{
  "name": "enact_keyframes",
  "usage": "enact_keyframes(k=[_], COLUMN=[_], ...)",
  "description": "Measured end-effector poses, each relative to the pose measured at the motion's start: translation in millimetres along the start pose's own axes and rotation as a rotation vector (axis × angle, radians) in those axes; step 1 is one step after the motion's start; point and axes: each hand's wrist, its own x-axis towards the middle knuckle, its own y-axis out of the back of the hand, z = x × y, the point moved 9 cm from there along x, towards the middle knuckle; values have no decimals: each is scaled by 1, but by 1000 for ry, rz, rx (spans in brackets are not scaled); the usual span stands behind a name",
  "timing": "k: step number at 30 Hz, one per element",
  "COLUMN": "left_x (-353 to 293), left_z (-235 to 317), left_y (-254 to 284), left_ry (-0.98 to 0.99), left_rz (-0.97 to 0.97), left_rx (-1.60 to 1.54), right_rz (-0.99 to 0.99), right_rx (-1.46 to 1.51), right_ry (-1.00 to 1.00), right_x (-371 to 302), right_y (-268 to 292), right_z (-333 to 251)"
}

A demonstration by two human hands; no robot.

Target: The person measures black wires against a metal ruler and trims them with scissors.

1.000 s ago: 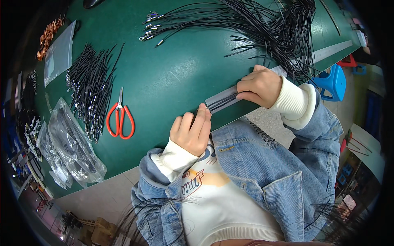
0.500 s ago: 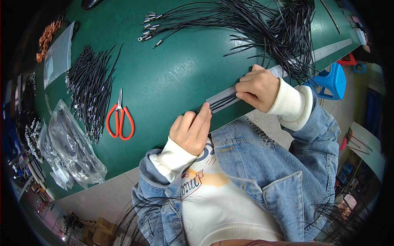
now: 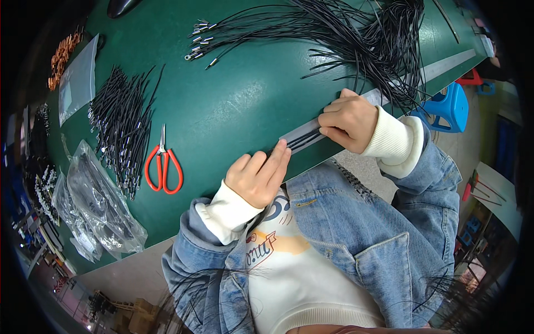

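A few black cords (image 3: 305,138) lie side by side along a metal ruler (image 3: 445,65) near the table's front edge. My right hand (image 3: 349,121) is closed around these cords, its knuckles up and its fingers curled over the ruler. At the ruler's near-left end, my left hand (image 3: 258,175) pinches the cords' ends under its fingertips; its thumb is hidden. Beyond my right hand, a large bundle of long black cords (image 3: 384,44) spreads across the table, with metal tips (image 3: 201,42) at its left end.
Red-handled scissors (image 3: 163,167) rest left of my hands. Beside them are a pile of short black cords (image 3: 123,119) with metal ends, clear plastic bags (image 3: 103,200) and a flat translucent bag (image 3: 78,83). Copper-coloured parts (image 3: 64,58) sit far left. A blue stool (image 3: 451,108) stands at right.
My left hand has shifted very slightly, with its wrist and sleeve moving a little left. The right hand keeps its place on the cords. The view has tilted slightly.
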Motion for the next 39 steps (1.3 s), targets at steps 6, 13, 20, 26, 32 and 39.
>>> enact_keyframes(k=[6,13,20,26,32,39], left_x=[-3,-6,-5,-3,-3,-5], left_z=[5,2,4,4,4,4], left_y=[-5,-5,-8,-6,-7,-12], left_ry=[-23,-20,-27,-24,-36,-65], left_rz=[16,-30,-38,-1,-11,-27], left_rx=[90,54,74,75,88,103], right_rz=[-9,-125,-282,-400,-387,-405], right_rx=[17,-92,-177,-205,-302,-295], right_ry=[5,-29,-101,-194,-297,-402], right_x=[-2,-9,-21,-24,-23,-23], right_y=[3,9,17,14,10,8], right_z=[-1,6,24,29,37,45])
